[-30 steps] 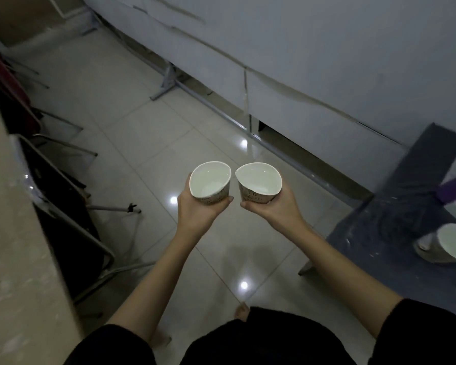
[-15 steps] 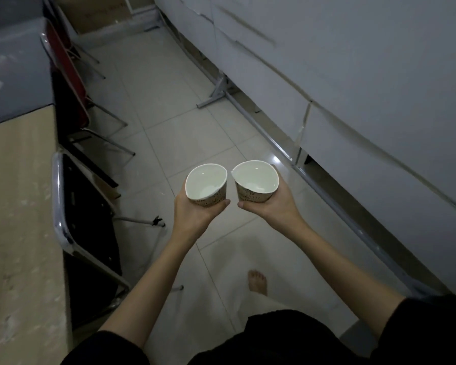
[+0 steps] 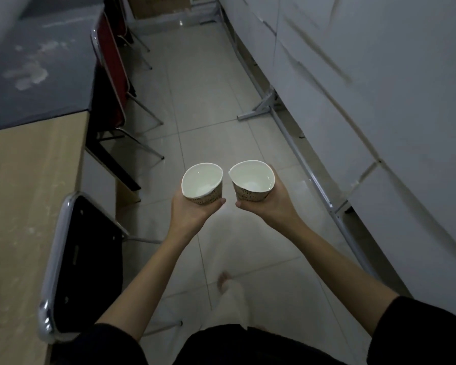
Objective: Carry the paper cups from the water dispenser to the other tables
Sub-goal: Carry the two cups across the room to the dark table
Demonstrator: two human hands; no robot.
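I hold two white paper cups with dark print side by side in front of me, above the tiled floor. My left hand [image 3: 190,214] is wrapped around the left paper cup [image 3: 202,181] from below. My right hand [image 3: 271,204] grips the right paper cup [image 3: 252,179] the same way. Both cups stand upright, their rims nearly touching, and each holds liquid. The rims look slightly squeezed out of round.
A light wooden table [image 3: 24,193] runs along the left, with a dark table [image 3: 37,64] beyond it. A black chair [image 3: 84,262] and a red chair [image 3: 111,67] stand beside them. White partition panels [image 3: 366,88] on metal feet line the right. A tiled aisle [image 3: 195,88] lies ahead.
The view has swung left and moved down the aisle: the dark mat and the cup on it left the frame, the tables and chairs came closer. Both hands keep the cups steady.
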